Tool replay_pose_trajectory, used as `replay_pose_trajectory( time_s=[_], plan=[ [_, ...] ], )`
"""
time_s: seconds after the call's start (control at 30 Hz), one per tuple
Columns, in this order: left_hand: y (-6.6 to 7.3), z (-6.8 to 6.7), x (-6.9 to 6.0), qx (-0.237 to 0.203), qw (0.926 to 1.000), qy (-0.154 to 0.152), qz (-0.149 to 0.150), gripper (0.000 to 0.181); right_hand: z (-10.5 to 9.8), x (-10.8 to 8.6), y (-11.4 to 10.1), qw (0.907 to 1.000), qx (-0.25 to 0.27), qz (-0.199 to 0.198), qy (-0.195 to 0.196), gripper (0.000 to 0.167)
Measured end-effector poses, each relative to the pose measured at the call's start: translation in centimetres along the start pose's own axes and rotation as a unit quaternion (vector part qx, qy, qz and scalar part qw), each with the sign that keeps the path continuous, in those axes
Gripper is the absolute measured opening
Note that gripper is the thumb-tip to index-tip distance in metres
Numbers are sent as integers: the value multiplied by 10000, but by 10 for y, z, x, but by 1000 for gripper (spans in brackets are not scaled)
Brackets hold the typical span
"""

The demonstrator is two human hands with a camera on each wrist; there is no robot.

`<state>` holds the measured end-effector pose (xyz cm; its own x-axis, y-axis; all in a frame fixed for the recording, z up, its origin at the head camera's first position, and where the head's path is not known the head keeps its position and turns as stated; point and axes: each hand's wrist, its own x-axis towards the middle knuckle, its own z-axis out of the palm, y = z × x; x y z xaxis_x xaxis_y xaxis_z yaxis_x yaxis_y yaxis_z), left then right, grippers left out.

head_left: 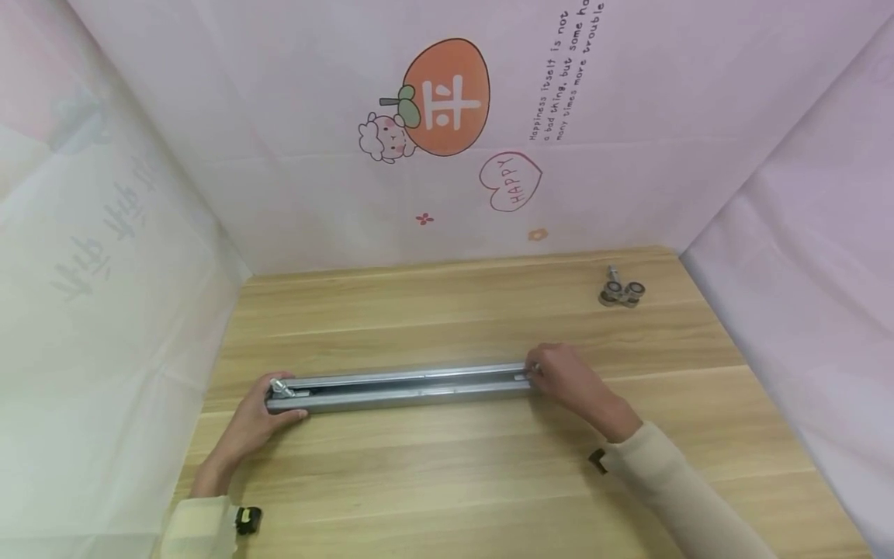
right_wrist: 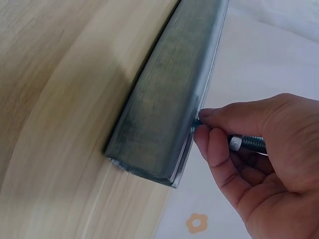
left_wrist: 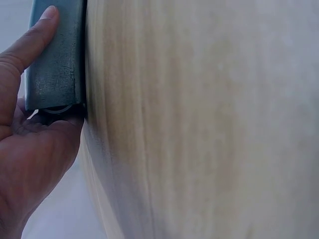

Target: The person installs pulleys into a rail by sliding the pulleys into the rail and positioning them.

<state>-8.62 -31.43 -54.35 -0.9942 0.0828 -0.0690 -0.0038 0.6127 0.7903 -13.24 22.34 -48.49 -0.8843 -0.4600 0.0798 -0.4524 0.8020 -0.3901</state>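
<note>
A long grey metal rail [head_left: 419,399] lies on the wooden table with its slot facing up. My left hand [head_left: 254,419] grips its left end, the thumb along the near side; in the left wrist view the palm is by the open end [left_wrist: 55,108]. A bolt with a nut [head_left: 281,387] stands out of the slot there. At the right end my right hand [head_left: 569,380] pinches a threaded bolt [right_wrist: 254,144] between thumb and forefinger, over the slot. What the bolt joins inside the rail is hidden.
A roller trolley [head_left: 621,293] with several wheels and an upright bolt stands at the table's back right. Printed white cloth [head_left: 314,194] hangs behind the table and at both sides. Wrist straps with dark parts [head_left: 247,520] sit at both sleeves.
</note>
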Motion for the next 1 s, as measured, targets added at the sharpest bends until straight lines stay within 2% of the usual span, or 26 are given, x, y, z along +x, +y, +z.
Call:
replay_pose_trajectory(
  time_s=[0.8,1.0],
  plan=[
    [2,1,-1,-46,10000,13,-21,76,8,6,-13,9997,-157,-138,131,12],
    [1,1,-1,-13,10000,9,-29,76,10,8,-17,9999,-155,-12,13,11]
  ],
)
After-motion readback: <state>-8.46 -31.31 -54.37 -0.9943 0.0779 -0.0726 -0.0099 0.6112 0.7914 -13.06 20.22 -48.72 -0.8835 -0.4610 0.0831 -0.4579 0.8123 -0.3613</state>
